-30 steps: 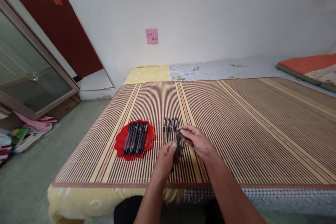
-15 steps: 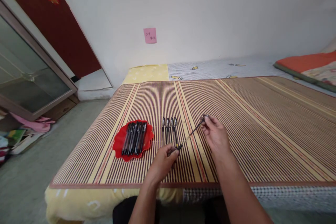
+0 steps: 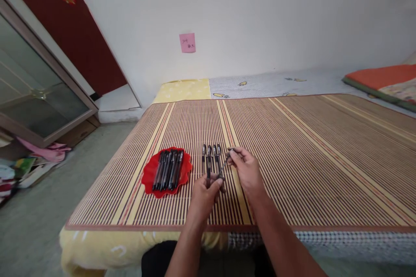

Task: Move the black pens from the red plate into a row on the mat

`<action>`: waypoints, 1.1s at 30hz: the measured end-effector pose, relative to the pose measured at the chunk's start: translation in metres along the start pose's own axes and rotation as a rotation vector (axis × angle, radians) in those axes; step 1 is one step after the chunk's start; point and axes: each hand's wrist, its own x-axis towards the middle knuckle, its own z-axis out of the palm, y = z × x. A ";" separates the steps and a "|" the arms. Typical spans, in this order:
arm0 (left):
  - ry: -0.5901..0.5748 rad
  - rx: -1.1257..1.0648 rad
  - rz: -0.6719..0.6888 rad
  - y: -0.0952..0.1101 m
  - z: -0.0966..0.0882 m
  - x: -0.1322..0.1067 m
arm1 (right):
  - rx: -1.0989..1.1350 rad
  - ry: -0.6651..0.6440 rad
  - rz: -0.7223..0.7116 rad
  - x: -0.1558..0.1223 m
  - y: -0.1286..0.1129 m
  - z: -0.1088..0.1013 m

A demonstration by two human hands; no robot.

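I see the right hand (image 3: 245, 168) pinch a slim dark rod (image 3: 224, 165) slanting down to the left hand (image 3: 202, 191), whose grip clasps a black pen part (image 3: 208, 172), apparently for steadiness, above the bamboo mat (image 3: 292, 160), by four parallel capped pens (image 3: 215, 151)

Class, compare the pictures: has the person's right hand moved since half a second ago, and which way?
Yes: leftward. Judged against the row of pens lying on the striped mat, the right hand is now closer to them.
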 end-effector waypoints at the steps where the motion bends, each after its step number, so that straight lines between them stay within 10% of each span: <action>1: 0.029 0.003 0.016 0.001 -0.001 0.000 | 0.027 -0.024 0.029 -0.001 -0.001 0.001; 15: 0.000 -0.131 -0.024 0.005 -0.002 -0.002 | 0.185 -0.334 0.145 -0.006 -0.011 -0.002; 22: 0.174 -0.022 0.075 0.004 -0.003 -0.001 | -0.058 -0.126 -0.003 -0.012 -0.024 0.005; 33: 0.138 0.469 0.315 0.000 0.008 -0.004 | -0.305 -0.510 0.166 -0.025 -0.014 0.020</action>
